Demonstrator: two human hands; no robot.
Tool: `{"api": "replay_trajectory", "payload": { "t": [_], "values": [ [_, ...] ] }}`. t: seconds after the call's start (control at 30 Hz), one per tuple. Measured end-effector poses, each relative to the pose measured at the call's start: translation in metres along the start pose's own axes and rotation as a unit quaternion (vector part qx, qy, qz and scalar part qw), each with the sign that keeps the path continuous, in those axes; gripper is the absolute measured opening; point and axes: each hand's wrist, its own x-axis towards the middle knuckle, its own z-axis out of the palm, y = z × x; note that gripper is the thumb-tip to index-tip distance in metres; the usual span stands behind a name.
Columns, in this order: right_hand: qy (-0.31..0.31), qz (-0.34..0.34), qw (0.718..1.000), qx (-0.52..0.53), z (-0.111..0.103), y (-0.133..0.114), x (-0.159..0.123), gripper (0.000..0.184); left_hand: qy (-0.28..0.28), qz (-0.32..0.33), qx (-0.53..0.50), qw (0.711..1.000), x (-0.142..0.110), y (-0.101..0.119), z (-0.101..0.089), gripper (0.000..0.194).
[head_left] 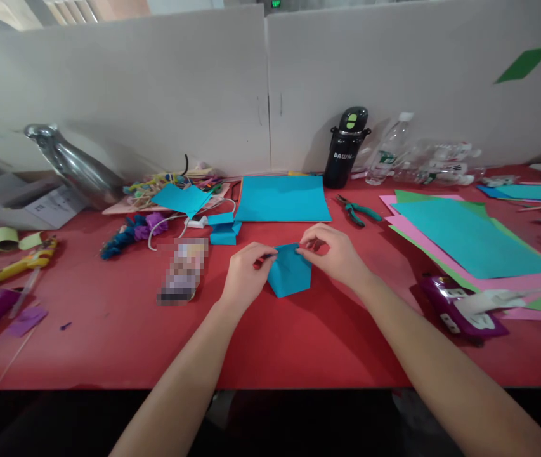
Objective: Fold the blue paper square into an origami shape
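A small blue sheet of paper point(290, 273) is held up between my two hands over the red table. My left hand point(250, 270) pinches its upper left corner between thumb and fingertips. With thumb and forefinger, my right hand point(330, 251) grips the upper right edge. The paper's lower edge comes to a blunt point, and a crease line cannot be made out clearly. Behind my left hand stands a folded blue paper piece point(223, 229). A stack of larger blue paper point(283, 199) lies beyond both hands.
Pliers point(358, 211) and a black bottle point(345, 147) are behind my right hand. Coloured sheets point(477, 238) and a purple power strip point(460, 314) lie right. Left are a blurred-out item point(183, 270), a metal jug point(76, 166) and a yellow glue gun point(23, 261). A white partition point(156, 95) closes the back.
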Motion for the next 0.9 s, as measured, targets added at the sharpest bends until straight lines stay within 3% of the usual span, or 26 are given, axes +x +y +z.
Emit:
{"api": "replay_trajectory", "payload": {
  "t": [0.73, 0.9],
  "values": [
    [-0.054, 0.055, 0.997, 0.028, 0.001, 0.000, -0.001, 0.019, -0.008, 0.001, 0.014, 1.000, 0.001, 0.001, 0.001, 0.011],
    [-0.085, 0.107, 0.990, 0.033, 0.004, 0.009, -0.002, 0.016, -0.017, -0.006, 0.011, 1.000, 0.002, -0.002, 0.003, 0.015]
  ]
}}
